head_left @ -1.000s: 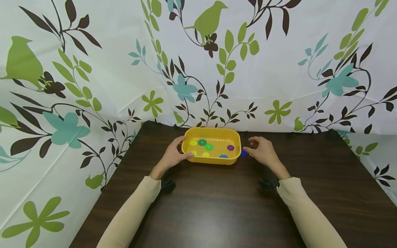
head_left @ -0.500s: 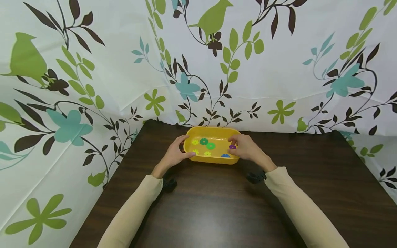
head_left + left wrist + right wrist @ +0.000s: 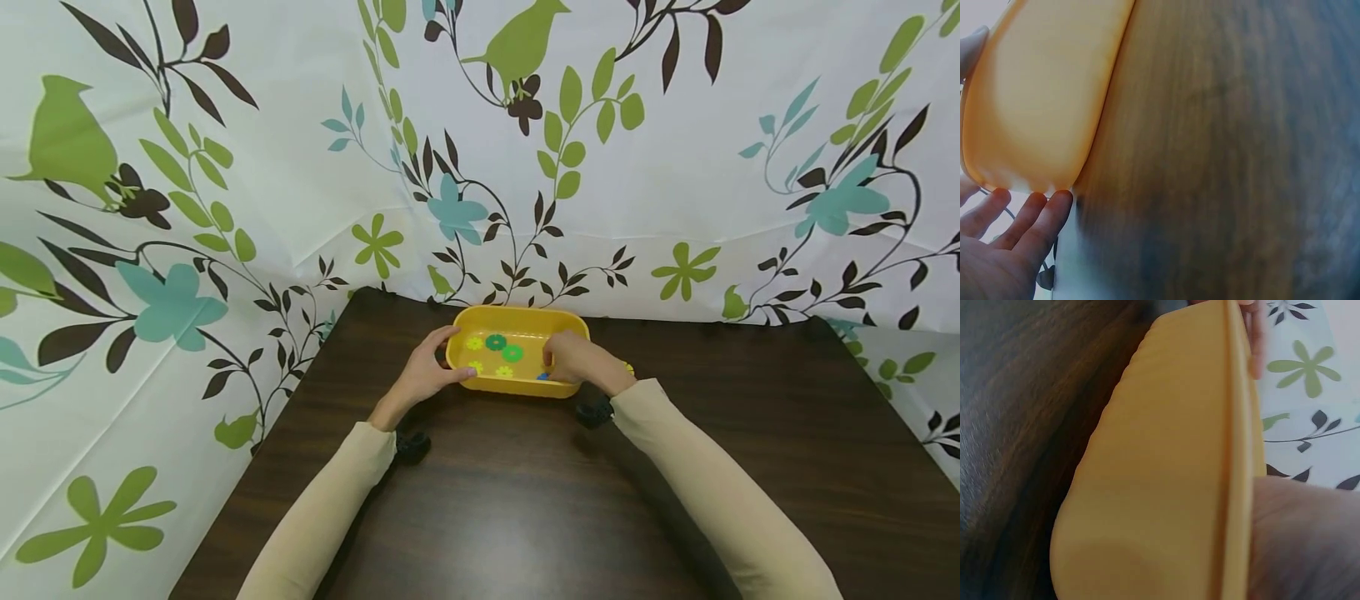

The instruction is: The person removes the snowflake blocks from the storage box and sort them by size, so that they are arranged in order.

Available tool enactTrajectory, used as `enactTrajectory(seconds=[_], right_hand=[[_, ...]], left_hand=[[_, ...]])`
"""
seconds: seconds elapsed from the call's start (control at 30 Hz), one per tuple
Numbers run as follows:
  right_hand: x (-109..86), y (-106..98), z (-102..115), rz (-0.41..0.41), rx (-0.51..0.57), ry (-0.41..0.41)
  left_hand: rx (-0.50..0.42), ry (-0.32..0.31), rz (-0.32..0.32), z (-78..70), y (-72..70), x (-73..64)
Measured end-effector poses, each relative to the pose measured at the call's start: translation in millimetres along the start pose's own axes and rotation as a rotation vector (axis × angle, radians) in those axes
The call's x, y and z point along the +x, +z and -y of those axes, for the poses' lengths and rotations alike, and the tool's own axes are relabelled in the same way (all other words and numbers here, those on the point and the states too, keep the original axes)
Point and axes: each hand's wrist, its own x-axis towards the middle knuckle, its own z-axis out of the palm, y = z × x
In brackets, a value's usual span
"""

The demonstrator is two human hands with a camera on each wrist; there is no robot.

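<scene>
A yellow plastic tray [image 3: 517, 387] sits near the far edge of the table. My left hand [image 3: 423, 371] grips its left end, thumb on the front rim and fingers against the end wall, as the left wrist view also shows with the fingertips [image 3: 1063, 199] at the tray. Inside lie notched discs: a dark green disc [image 3: 496, 342], a lighter green disc [image 3: 512, 353], several yellow discs [image 3: 474, 343] and a blue disc [image 3: 543, 377]. My right hand [image 3: 581, 360] reaches over the right rim with bent fingers low inside. Its fingertips are mostly hidden, so I cannot tell whether they hold a disc.
Just right of the right wrist, a yellow disc [image 3: 628, 367] lies on the dark wooden table [image 3: 495, 492]. Behind the table hangs a white cloth [image 3: 465, 92] with leaves, flowers and birds. Each wrist wears a black strap [image 3: 594, 412].
My right hand has moved left from the discs outside the tray to inside its right end. The purple disc there is now hidden behind it. The left hand keeps its hold.
</scene>
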Motion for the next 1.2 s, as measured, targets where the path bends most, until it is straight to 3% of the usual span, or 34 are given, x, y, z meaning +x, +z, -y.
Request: enactTrajectory(seconds=[0.17, 0.57, 1.2], right_hand=[[9.4, -0.1, 3.6, 0.068, -0.038, 0.006], [16.2, 1.1, -0.1, 0.097, -0.001, -0.008], [9.1, -12.3, -2.9, 0.261, 0.109, -0.08]], left_hand=[[0.01, -0.009, 0.002, -1.8, -0.3, 0.1], [0.018, -0.01, -0.003, -1.3, -0.3, 2.3], [0.033, -0.037, 0.004, -1.4, 0.2, 0.9]])
